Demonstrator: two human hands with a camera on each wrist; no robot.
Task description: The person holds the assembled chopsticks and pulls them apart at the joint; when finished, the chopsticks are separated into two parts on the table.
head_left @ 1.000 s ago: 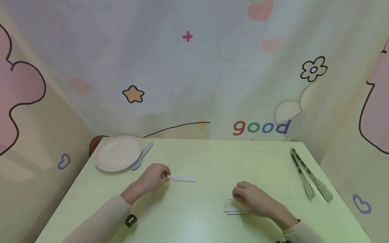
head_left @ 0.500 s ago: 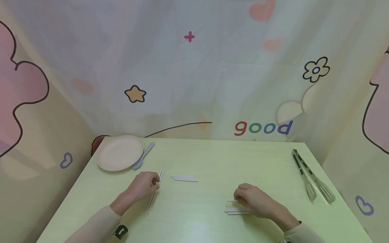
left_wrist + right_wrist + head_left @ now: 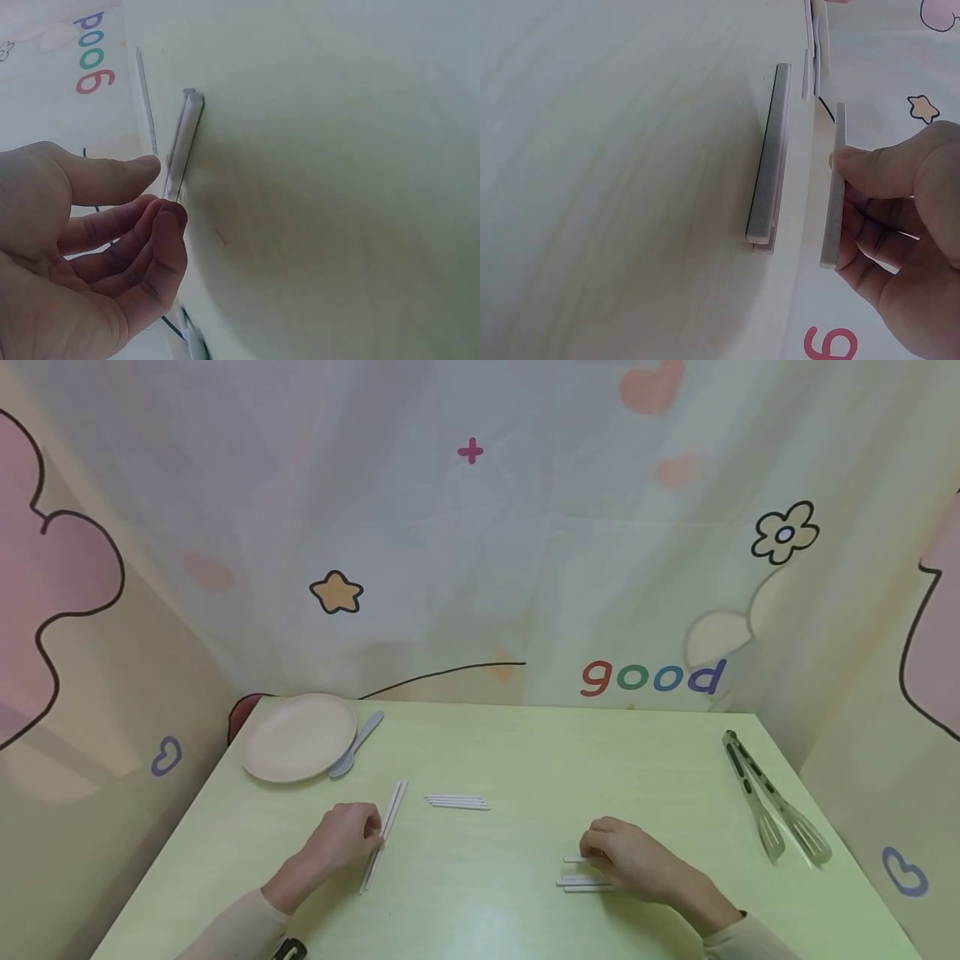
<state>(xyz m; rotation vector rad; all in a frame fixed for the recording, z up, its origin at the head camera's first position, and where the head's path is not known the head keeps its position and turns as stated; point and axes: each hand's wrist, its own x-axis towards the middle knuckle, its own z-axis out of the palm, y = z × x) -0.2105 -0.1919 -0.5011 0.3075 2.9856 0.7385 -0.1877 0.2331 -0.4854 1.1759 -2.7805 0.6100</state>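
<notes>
A slim, straight white stick (image 3: 833, 217) was pinched between the thumb and fingers of the right hand (image 3: 633, 862), above the right side of the pale green table (image 3: 600, 760), beside two matching white sticks (image 3: 771, 161) lying together. The left hand (image 3: 337, 843) had loosely curled fingers, a narrow gap from the thumb, at a slanted pair of white sticks (image 3: 396, 810) on the left; contact could not be told. Between the hands, farther off, lay a row of white sticks (image 3: 457, 803). Far left, a grey-lavender spoon (image 3: 356, 747) lay beside a round cream plate (image 3: 300, 739); slotted tongs (image 3: 781, 810) lay far right.
</notes>
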